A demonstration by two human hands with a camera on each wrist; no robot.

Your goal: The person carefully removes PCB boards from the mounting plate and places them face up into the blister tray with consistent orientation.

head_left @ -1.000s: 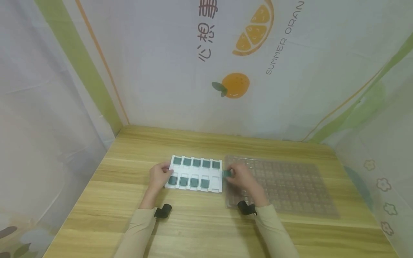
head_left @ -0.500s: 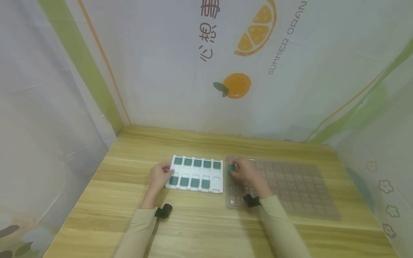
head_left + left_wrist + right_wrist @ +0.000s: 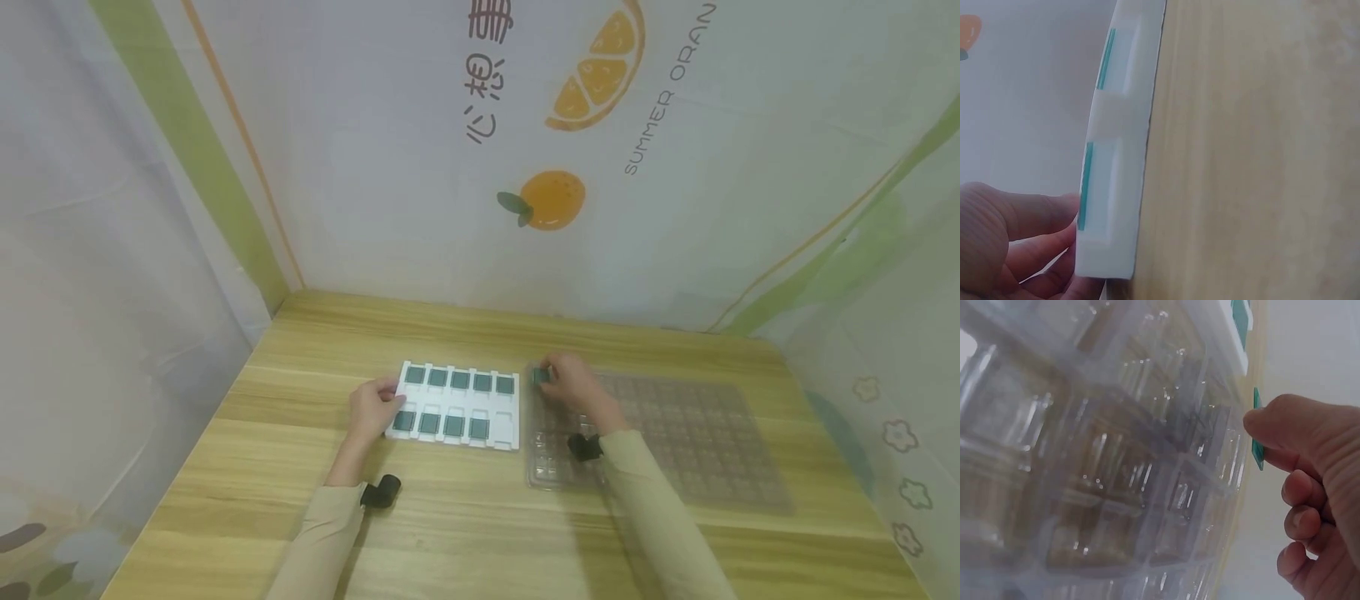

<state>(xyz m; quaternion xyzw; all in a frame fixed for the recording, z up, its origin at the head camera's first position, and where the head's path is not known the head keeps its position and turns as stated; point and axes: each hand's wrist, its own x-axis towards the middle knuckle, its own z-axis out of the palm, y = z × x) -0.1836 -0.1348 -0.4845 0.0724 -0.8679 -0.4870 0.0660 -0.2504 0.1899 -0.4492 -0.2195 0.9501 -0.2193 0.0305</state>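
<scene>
A white tray (image 3: 450, 402) lies on the table with two rows of thin green square plates, one of them a glassy plate (image 3: 453, 426) in the front row. My left hand (image 3: 372, 410) holds the tray by its left end, thumb on the top side. In the left wrist view, green plate edges (image 3: 1086, 187) show in the tray's side notches. Over the far left corner of a clear plastic tray (image 3: 690, 433), my right hand (image 3: 573, 385) pinches a green square plate (image 3: 1258, 428) between thumb and forefinger. Whether this plate touches the clear tray cannot be told.
The clear tray has many moulded pockets and stands just right of the white tray. Both lie on a wooden table (image 3: 465, 533). A printed curtain (image 3: 390, 208) hangs behind the table and along its sides.
My right hand has carried the green plate from beside the white tray's right edge to the far left corner of the clear tray. My left hand keeps its hold.
</scene>
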